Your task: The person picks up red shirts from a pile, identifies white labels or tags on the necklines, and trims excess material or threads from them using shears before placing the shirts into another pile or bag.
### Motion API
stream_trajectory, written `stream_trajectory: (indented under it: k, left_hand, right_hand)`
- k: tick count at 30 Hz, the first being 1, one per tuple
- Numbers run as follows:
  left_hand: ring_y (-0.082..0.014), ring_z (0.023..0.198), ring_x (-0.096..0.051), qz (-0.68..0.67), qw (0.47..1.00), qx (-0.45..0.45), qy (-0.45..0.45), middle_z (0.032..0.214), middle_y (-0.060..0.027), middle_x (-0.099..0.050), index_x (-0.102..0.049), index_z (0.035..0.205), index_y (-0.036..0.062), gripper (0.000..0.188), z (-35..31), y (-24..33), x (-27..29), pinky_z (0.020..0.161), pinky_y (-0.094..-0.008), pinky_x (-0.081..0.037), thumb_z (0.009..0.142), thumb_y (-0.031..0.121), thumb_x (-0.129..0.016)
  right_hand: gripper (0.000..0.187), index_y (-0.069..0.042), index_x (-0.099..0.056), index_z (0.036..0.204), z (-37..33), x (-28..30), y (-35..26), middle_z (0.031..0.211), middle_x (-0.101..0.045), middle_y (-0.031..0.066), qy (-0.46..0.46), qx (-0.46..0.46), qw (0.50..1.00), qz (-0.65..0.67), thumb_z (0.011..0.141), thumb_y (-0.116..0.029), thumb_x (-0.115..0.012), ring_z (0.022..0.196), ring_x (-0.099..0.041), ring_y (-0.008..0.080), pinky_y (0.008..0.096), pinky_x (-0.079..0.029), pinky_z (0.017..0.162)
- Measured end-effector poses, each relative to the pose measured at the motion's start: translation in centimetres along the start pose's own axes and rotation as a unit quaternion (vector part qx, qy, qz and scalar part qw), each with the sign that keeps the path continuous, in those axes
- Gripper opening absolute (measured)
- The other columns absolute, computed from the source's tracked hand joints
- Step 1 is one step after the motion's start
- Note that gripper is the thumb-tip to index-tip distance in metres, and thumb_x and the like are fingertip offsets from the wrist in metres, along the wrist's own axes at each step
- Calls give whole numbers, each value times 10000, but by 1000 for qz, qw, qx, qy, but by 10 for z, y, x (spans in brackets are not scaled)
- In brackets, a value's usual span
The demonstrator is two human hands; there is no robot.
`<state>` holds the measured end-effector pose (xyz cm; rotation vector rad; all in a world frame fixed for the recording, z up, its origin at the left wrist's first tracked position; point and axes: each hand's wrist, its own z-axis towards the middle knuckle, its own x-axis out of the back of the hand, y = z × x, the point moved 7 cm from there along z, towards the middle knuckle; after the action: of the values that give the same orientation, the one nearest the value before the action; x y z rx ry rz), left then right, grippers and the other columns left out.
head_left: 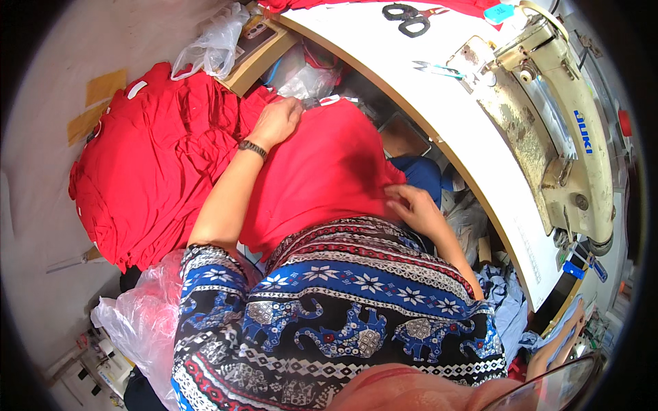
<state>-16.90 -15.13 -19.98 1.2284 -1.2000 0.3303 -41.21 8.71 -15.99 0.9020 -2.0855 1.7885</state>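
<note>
A red knit garment (pixel 322 164) is spread across my lap, with white tags along its upper edge. My left hand (pixel 277 122), a dark watch on its wrist, is closed on the upper left edge of the garment; what its fingertips pinch there is partly hidden. On the garment's right side, my right hand (pixel 415 205) touches the edge with loosely bent fingers, thumb and forefinger apart. A large heap of red garments (pixel 151 171) lies directly left of my left arm.
At right, a white table (pixel 480 144) with a wooden edge bears a sewing machine (pixel 572 123), black-handled scissors (pixel 413 18) and thread snips (pixel 439 69). An open drawer (pixel 264 58) holds a clear plastic bag (pixel 216 41). Another person's arm (pixel 558 346) shows at lower right.
</note>
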Motion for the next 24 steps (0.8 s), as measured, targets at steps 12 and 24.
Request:
stream_trajectory:
  k: [12, 24]
  left_hand:
    - [-291, 706, -593, 186, 942, -252, 122, 706, -91, -582, -612, 783, 88, 177, -46, 69, 25, 707, -415, -471, 867, 244, -620]
    - [-310, 931, -610, -45, 982, -167, 71, 915, -87, -658, -639, 938, 57, 229, -132, 105, 20, 951, -412, -424, 738, 25, -534]
  right_hand:
    - [270, -33, -625, 1102, 43, -11, -40, 1033, -655, 155, 64, 74, 993, 65, 846, -116, -648, 926, -641, 319, 367, -518, 800]
    - [221, -68, -647, 1000, 42, -58, -28, 1005, -636, 106, 35, 113, 993, -5, 827, -206, -644, 988, -601, 282, 421, -436, 851]
